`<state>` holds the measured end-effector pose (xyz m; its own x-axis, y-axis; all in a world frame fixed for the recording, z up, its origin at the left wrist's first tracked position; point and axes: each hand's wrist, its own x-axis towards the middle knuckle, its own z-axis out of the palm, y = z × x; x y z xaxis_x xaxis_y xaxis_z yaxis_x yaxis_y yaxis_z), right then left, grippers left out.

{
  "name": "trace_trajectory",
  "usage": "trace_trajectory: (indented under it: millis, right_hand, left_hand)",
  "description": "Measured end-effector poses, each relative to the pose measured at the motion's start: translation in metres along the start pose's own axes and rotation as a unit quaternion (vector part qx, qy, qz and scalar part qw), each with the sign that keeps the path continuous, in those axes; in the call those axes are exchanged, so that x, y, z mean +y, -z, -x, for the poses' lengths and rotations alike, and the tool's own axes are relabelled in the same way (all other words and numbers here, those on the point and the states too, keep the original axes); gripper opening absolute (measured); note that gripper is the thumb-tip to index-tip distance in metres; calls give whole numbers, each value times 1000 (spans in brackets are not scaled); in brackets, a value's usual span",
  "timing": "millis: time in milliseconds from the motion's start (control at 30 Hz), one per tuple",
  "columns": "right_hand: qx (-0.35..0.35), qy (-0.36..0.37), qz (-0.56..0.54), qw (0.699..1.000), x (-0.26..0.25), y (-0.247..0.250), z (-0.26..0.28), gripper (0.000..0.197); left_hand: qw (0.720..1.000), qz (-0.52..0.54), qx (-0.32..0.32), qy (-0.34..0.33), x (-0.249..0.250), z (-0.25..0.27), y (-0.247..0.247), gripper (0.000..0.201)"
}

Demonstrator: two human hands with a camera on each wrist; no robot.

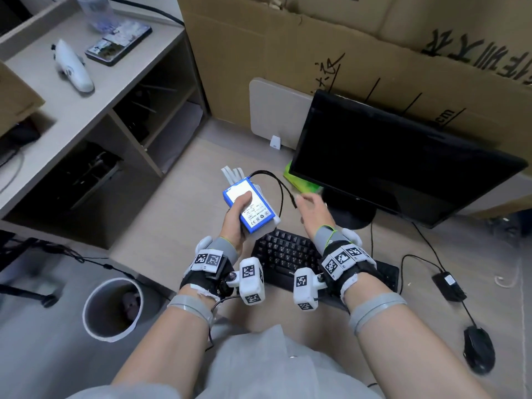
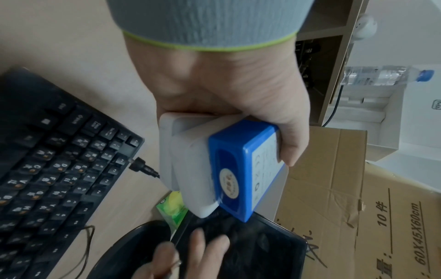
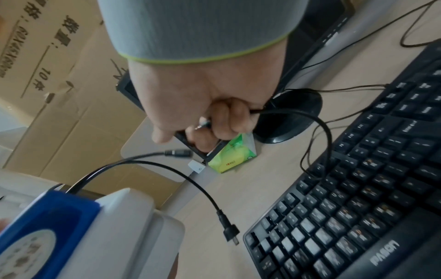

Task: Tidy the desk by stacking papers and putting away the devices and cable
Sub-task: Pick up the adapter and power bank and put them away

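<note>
Now | left hand (image 1: 234, 218) grips boxy blue battery pack (image 1: 249, 205) | right hand (image 3: 205, 105) pinches thin black cable (image 3: 319, 122)

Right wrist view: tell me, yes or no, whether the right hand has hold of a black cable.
Yes: the right hand has its fingers curled round a thin black cable that loops out over the keyboard.

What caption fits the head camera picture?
Left hand grips a blue battery pack above the keyboard; right hand holds its black cable.
</note>
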<state>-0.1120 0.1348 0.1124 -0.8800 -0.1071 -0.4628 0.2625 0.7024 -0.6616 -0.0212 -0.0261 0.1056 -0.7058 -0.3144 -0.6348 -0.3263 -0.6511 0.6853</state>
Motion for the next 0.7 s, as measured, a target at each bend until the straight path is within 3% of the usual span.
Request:
trace_trajectory:
  millis: [67,200,300,367,467,567,700]
  right_hand:
    - [-1,-60,-31,998,6,-2,5,71]
    - [-21,-7,-4,1000,11,-7,18,61]
    - [-123,7,-113,986,-10,-15,27,49]
    - [-226,-20,-167,959,-32,-18,42,47]
    - [-328,-4,-146,933,-50,-31,62,60]
    - [-362,45,-89,927,-59,-45,70,58]
    - [-382,69,-44,921,-68,-81,72,80]
  left_hand:
    - [1000,-7,9,-4,-1,9,2,29]
    - [999,-11,29,-25,-5,27,9,24]
    - [999,-20,35,-29,-6,41,16,29]
    - [999,-23,41,-24,-7,54,22,46]
    - [999,-16,41,-27,-7,69,36,52]
    - [997,-14,59,-37,-2,77,47,40]
    - [997,30,62,-40,8,82,70,29]
